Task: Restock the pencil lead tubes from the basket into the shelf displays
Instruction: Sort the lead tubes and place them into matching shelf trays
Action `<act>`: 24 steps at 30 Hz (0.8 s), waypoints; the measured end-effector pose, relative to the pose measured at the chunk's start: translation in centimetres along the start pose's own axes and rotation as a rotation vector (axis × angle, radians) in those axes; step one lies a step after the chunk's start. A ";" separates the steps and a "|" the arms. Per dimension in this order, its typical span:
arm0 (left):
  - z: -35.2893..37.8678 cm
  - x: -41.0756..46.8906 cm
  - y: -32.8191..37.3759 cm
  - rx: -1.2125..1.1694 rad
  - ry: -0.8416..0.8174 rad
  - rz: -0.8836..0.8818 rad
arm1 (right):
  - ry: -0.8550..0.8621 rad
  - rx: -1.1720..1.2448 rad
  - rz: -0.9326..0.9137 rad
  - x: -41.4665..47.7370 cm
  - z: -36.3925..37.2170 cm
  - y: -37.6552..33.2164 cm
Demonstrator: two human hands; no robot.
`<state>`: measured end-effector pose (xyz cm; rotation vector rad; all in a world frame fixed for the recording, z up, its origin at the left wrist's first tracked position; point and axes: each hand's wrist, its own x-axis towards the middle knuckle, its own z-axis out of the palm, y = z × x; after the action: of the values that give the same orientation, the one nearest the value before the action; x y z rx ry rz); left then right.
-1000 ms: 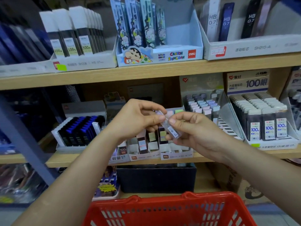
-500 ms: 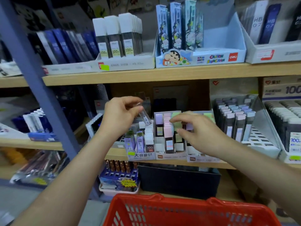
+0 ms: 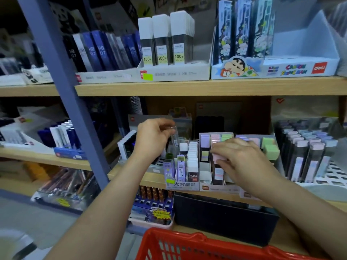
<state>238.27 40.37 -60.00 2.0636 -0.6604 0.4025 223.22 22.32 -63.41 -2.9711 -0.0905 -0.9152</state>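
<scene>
Red basket (image 3: 187,244) sits at 6 o'clock of the head view; its contents are hidden. Left hand (image 3: 153,137), just toward 10 o'clock of centre, pinches a clear lead tube (image 3: 175,137) upright, just above the left display box (image 3: 181,184). Right hand (image 3: 244,162), at 3 o'clock of the left, lays bent fingertips on the pink-capped tubes (image 3: 217,159) in the pastel display box (image 3: 219,188); whether it grips one cannot be told. A second ago both hands held the tube together; they have since parted. Judgement: the tube is ready for slotting.
</scene>
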 end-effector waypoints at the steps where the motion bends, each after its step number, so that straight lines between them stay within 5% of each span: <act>1: -0.1 0.1 -0.2 0.009 -0.013 0.004 | 0.005 0.009 0.000 0.0 0.1 -0.1; 12: 1.2 0.2 -3.4 0.134 -0.183 0.004 | -0.112 0.205 -0.003 2.7 0.4 -2.4; 20: 2.2 0.7 -4.3 0.428 -0.246 0.266 | -0.284 0.072 0.017 3.4 1.2 -3.3; 24: 1.8 1.2 -4.1 0.386 -0.266 0.225 | -0.265 0.103 0.036 3.1 0.8 -3.1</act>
<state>241.73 40.35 -63.09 2.4433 -1.0480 0.4110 226.00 25.55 -62.29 -2.9671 -0.0877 -0.4931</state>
